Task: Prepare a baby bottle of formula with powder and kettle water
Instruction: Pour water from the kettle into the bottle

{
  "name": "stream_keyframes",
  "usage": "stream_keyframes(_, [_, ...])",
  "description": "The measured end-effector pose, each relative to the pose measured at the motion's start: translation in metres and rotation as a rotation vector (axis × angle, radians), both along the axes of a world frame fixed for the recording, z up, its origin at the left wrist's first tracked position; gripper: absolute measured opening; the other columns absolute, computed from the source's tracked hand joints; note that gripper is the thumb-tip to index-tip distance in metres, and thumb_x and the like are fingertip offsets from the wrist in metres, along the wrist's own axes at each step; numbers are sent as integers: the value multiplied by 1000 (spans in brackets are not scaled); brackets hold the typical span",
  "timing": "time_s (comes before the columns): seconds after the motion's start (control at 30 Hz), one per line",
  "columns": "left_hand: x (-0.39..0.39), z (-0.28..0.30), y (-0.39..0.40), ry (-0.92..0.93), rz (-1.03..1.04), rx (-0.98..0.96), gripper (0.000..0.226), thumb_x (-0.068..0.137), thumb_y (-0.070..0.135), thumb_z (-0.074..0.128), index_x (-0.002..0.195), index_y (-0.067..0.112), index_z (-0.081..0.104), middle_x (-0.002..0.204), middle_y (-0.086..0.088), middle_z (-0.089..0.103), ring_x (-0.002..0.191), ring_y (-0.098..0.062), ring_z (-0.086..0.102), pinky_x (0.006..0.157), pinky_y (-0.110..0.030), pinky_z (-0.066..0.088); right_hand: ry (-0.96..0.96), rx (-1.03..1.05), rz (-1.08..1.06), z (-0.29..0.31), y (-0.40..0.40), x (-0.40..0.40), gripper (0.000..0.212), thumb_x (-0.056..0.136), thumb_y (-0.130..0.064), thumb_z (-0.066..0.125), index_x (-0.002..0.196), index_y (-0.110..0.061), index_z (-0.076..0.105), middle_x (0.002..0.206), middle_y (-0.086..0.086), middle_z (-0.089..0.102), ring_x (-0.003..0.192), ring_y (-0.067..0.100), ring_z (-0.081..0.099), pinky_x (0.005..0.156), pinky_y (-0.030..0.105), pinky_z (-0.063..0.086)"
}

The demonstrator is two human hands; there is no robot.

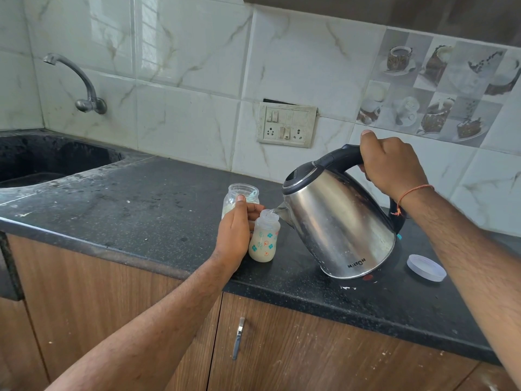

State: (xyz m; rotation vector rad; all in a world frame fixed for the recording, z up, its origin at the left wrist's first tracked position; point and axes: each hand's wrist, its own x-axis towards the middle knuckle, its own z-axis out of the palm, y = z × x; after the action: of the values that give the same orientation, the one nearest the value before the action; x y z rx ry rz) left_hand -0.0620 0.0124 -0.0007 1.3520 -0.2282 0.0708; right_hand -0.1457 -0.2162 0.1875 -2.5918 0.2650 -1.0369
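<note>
A small baby bottle with a flower print stands open on the black counter, holding milky liquid. My left hand grips its left side. My right hand holds the black handle of a steel kettle, tilted left with its spout at the bottle's mouth; a thin stream of water runs in. Behind my left hand stands an open clear jar with pale powder and a scoop inside.
A white round lid lies on the counter right of the kettle. A dark sink with a wall tap is at the far left. A switch and socket plate sits on the tiled wall. Wooden cabinet doors run below.
</note>
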Motion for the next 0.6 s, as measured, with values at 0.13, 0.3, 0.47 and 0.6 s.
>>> stream_keyframes(0.13, [0,0,0,4,-6,-10,62,118,49,27,104,16,78,104,-5,84,107,-34,77,83,-36,58,-7,14,-12,0,1,0,52,107,-40,37,71,-8,58,69,14,68,71,26,57,61,36,34])
stream_keyframes(0.3, [1,-1,0,-2,-6,-1,62,118,49,27,107,15,78,105,-4,84,107,-31,78,83,-35,58,-9,43,-17,0,4,-2,59,107,-43,36,71,-4,62,73,17,71,71,24,57,69,40,37])
stream_keyframes(0.47, [2,-2,0,-2,-13,-8,63,118,50,26,105,15,77,104,-5,84,104,-31,78,83,-36,57,-13,76,-16,1,10,-6,64,108,-45,36,76,1,67,76,20,72,72,26,58,69,39,40])
stream_keyframes(0.6, [2,-2,0,4,-7,-12,63,118,49,27,103,16,77,104,-6,84,97,-25,77,82,-35,57,-14,82,-15,2,12,-7,65,108,-45,36,76,2,68,76,20,72,76,33,61,74,41,44])
